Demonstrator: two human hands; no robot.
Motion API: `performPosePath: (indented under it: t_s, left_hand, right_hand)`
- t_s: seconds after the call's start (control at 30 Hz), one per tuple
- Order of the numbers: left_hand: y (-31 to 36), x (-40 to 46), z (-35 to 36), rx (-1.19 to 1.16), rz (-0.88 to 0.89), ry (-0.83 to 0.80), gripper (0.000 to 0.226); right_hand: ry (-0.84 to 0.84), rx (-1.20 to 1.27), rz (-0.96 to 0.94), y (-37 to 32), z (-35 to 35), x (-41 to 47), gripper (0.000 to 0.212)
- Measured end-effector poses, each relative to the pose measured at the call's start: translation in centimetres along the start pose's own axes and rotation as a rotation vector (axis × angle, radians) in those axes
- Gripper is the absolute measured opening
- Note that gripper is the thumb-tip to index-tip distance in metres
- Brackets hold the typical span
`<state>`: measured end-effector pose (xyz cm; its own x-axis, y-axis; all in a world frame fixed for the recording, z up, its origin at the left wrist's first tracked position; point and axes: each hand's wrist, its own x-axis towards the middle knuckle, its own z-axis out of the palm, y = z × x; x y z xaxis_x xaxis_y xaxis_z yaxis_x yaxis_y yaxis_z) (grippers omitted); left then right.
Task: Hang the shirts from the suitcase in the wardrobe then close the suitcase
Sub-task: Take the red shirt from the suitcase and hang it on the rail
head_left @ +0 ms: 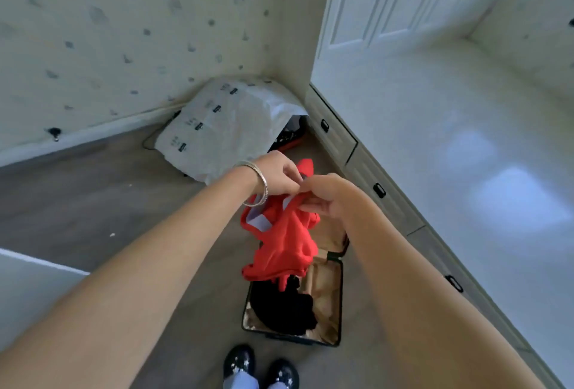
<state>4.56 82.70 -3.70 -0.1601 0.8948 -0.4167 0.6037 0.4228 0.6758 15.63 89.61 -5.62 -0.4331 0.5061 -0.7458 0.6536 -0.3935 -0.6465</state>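
A red shirt (287,242) with a pale collar band hangs crumpled in the air above the open suitcase (340,295) on the floor. My left hand (278,175), with a silver bangle on its wrist, pinches the shirt's top edge. My right hand (326,194) grips the same edge right beside it, fingers touching. A black garment (282,308) lies inside the suitcase on its tan lining. The white wardrobe (435,109) stands to the right, its panelled door at the top.
A bundle covered in white printed plastic (223,121) sits in the corner against the patterned wall. Wardrobe drawers with black handles (379,190) run along the right. My black shoes (261,367) stand just before the suitcase. Grey floor lies to the left.
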Motion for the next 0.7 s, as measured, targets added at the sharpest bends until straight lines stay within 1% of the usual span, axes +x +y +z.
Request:
performPosePath:
  t_s: [0.07,0.1,0.13,0.17,0.2,0.23,0.3,0.33,0.37,0.4,0.47,0.57,0.6,0.63,0.7]
  left_hand:
    - [1.2,-2.5,-2.8,0.027,-0.017,0.153,0.024]
    - [1.3,-3.5,-4.1,0.023,-0.040,0.184,0.024]
    - [1.3,-4.7,-5.3,0.018,-0.064,0.201,0.026]
    - [1.2,-5.4,-6.1,0.020,-0.091,0.177,0.030]
    - [1.1,-6.6,-7.0,0.026,-0.111,0.154,0.033]
    - [0.8,-7.4,-7.5,0.026,-0.112,0.129,0.031]
    - [0.5,-9.2,-8.2,0.061,-0.048,0.157,0.015]
    - [0.4,-10.3,-8.7,0.070,-0.024,0.197,0.011]
    - [0.4,-11.0,-9.2,0.066,-0.014,0.235,0.011]
    - [0.4,-12.0,-9.8,0.063,-0.013,0.273,0.016]
    - [0.5,-14.7,-11.3,0.067,-0.037,0.342,0.017]
    - [0.7,-18.6,-13.9,0.071,-0.098,0.421,0.037]
    - [0.5,-20.3,-14.8,0.054,-0.134,0.448,0.039]
    - [0.4,-22.0,-15.5,0.043,-0.169,0.476,0.039]
    - [-0.3,-25.3,-16.9,0.027,-0.222,0.529,0.038]
  right_hand:
    - [-0.004,0.011,-0.030,-3.0,0.6,-2.0,0.012]
    - [0.006,0.024,-0.052,-4.3,0.9,-3.0,0.005]
    - [0.019,0.024,-0.083,-5.6,1.4,-3.8,0.008]
    - [0.028,0.023,-0.109,-6.4,1.7,-4.3,0.015]
    - [0.032,0.028,-0.138,-7.4,2.3,-5.1,0.017]
    - [0.019,0.035,-0.163,-8.3,3.0,-5.9,0.014]
    - [-0.055,0.038,-0.207,-10.0,4.5,-7.8,0.004]
    - [-0.097,0.024,-0.230,-10.9,5.4,-8.8,0.007]
    - [-0.130,0.002,-0.252,-11.6,5.9,-9.5,0.012]
    - [-0.152,-0.030,-0.273,-12.3,6.5,-10.3,0.016]
    - [-0.165,-0.142,-0.306,-13.7,7.7,-12.3,0.020]
    - [-0.095,-0.293,-0.384,-15.5,9.0,-14.2,0.024]
    - [-0.079,-0.363,-0.435,-16.0,9.9,-14.7,0.025]
    - [-0.071,-0.414,-0.491,-16.5,10.8,-15.2,0.025]
    - [-0.067,-0.432,-0.607,-17.2,12.6,-16.2,0.015]
